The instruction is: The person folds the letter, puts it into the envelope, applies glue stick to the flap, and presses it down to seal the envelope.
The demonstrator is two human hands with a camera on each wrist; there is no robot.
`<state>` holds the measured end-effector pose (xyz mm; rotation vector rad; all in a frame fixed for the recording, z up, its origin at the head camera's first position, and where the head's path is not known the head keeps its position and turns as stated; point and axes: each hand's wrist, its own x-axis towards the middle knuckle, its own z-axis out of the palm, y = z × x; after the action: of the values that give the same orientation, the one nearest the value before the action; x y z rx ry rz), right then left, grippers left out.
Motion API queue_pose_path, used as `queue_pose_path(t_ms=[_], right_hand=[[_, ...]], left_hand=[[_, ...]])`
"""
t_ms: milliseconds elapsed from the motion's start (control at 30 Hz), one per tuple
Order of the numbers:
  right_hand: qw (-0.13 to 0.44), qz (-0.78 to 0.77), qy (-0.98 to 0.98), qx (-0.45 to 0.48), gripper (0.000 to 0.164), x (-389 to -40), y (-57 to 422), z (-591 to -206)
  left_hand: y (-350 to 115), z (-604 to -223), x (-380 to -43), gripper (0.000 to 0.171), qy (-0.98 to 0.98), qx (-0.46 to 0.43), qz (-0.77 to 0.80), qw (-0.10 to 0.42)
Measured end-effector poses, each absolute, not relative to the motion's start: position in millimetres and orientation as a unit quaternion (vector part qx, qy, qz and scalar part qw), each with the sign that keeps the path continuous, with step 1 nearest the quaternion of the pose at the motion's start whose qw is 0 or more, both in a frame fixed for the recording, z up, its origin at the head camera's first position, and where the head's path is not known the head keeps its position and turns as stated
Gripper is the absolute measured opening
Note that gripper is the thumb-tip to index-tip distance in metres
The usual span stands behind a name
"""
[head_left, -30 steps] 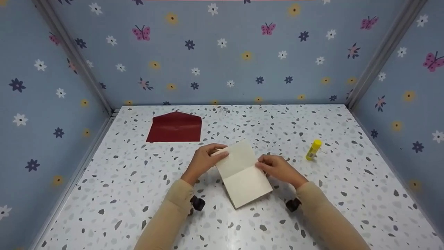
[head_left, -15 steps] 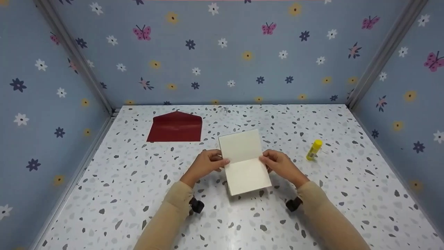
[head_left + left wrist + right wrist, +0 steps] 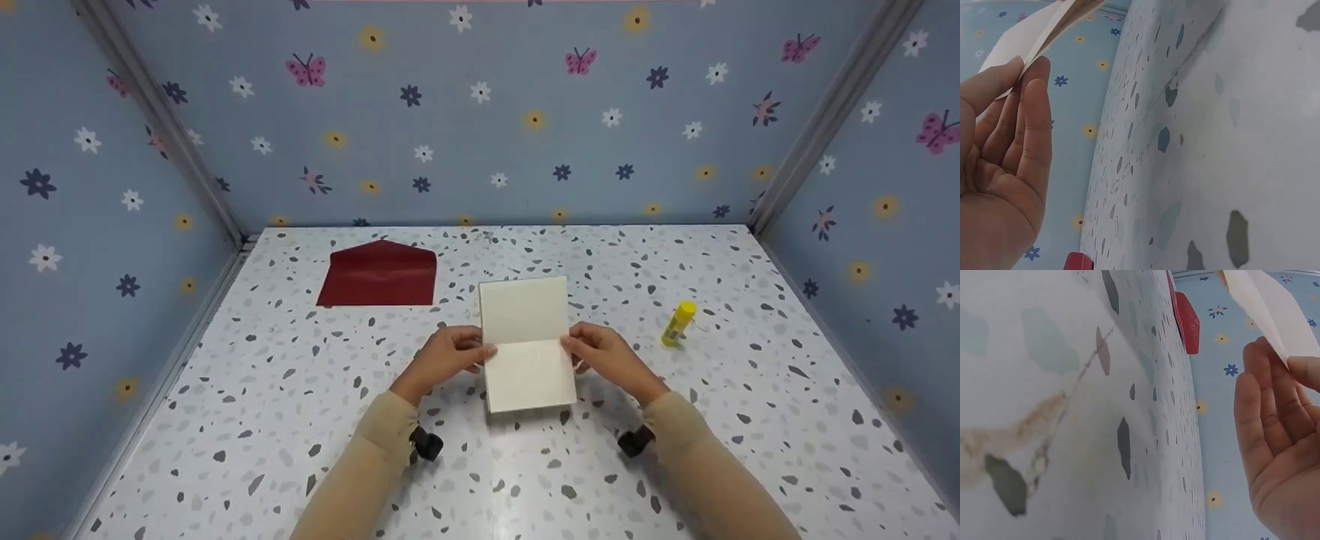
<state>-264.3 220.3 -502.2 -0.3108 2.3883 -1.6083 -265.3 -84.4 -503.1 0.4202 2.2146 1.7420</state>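
A cream folded card, opened flat with a crease across its middle, is held up above the table between both hands. The left hand pinches its left edge near the crease, thumb on top and fingers behind. On the opposite edge the right hand pinches it the same way. In the left wrist view the card shows more than one layer at its edge. The right wrist view has the card between thumb and fingers. Both inner faces look blank; its underside is hidden in the head view.
A dark red envelope with its flap up lies at the back left of the speckled table. A yellow glue stick stands to the right of the right hand. Flower-patterned walls enclose the back and sides.
The card has turned from a slant to nearly straight and moved slightly away from the body. The left hand has shifted down its edge to the crease; envelope and glue stick have stayed put.
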Motion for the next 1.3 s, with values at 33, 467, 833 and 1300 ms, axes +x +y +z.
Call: queue_pose_path(t_ms=[33, 467, 833, 1300], right_hand=[[0.123, -0.551, 0.819, -0.106, 0.034, -264.3, 220.3, -502.4], [0.125, -0.566, 0.804, -0.131, 0.033, -264.2, 219.5, -500.9], [0.121, -0.596, 0.781, -0.14, 0.032, -264.7, 220.7, -499.6], [0.135, -0.626, 0.756, -0.134, 0.036, -263.8, 221.9, -500.7]], left_hand=[[-84.3, -502.7, -265.1, 0.034, 0.767, 0.142, 0.609, 0.146], [-84.0, -502.7, -264.1, 0.034, 0.742, 0.142, 0.642, 0.132], [-82.9, -501.2, -266.7, 0.031, 0.73, 0.139, 0.654, 0.142], [-84.6, -501.0, -266.0, 0.035, 0.709, 0.15, 0.673, 0.146]])
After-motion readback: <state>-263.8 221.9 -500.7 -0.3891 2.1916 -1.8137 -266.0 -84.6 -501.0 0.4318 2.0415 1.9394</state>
